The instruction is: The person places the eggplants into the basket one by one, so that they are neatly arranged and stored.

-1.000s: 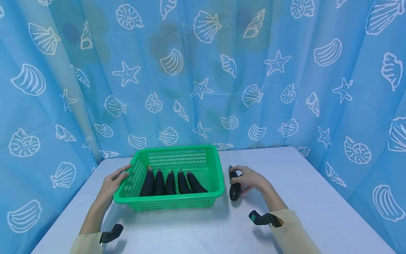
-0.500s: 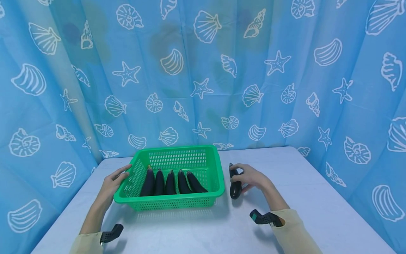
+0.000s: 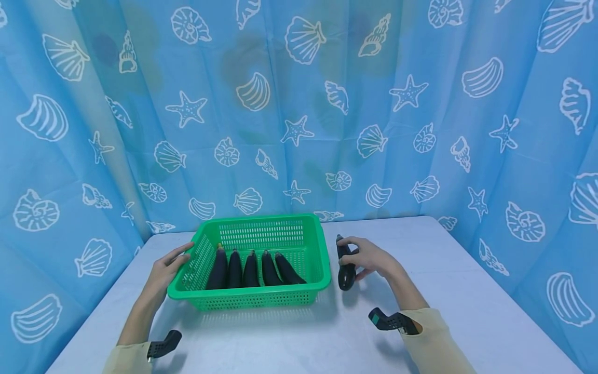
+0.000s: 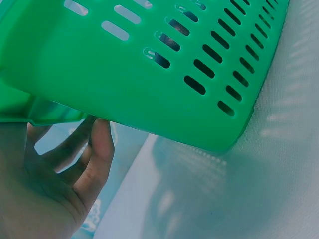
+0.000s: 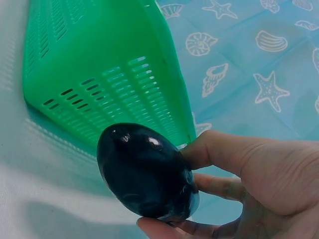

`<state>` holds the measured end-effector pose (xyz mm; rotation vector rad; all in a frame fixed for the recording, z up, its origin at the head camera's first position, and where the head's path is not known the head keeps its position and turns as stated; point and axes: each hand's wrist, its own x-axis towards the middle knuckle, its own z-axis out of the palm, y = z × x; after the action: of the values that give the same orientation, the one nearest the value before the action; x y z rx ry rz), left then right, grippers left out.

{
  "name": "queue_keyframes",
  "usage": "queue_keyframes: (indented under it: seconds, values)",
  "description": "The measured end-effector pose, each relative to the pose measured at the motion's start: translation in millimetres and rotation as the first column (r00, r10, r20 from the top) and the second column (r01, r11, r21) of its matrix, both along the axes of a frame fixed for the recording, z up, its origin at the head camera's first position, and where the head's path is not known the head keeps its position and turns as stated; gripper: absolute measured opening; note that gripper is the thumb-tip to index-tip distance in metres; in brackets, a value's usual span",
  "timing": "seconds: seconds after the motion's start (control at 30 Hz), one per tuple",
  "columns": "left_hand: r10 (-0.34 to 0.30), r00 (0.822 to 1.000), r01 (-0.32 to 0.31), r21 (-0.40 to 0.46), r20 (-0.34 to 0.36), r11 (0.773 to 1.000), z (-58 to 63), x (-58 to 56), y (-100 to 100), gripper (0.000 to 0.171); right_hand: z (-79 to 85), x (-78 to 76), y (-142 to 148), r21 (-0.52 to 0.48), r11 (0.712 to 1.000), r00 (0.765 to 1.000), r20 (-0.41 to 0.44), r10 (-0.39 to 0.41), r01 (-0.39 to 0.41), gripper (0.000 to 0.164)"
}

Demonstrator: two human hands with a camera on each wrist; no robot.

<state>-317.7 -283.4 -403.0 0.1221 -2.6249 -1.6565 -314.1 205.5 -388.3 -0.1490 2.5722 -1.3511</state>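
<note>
In the head view, my right hand (image 3: 369, 258) grips a dark, glossy eggplant (image 3: 346, 278) just right of the green plastic basket (image 3: 261, 292). Its stem end points away from me. The right wrist view shows the eggplant's rounded end (image 5: 144, 169) near the basket wall (image 5: 99, 84), with thumb and fingers around its far part. My left hand (image 3: 165, 271) holds the basket's left rim; in the left wrist view its bent thumb and fingers (image 4: 102, 142) meet the basket at the rim's underside. Several eggplants (image 3: 250, 270) lie side by side in the basket, stems toward the back.
A white-covered table (image 3: 261, 343) carries the basket. Behind and along both sides hangs a blue curtain (image 3: 299, 171) with white shell and starfish prints. Bare basket floor (image 3: 297, 257) shows right of the eggplants inside.
My right hand and the gripped eggplant have shifted slightly upward in the head view. The left hand, the basket and the eggplants inside it stay in place.
</note>
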Motion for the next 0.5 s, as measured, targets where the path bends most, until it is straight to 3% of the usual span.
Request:
queue_keyframes:
  seconds: [0.5]
  values:
    - [-0.002, 1.0, 0.002, 0.003, -0.008, 1.0, -0.1, 0.5, 0, 0.058, 15.6, 6.9, 0, -0.006, 1.0, 0.998, -0.057, 0.024, -0.025, 0.058]
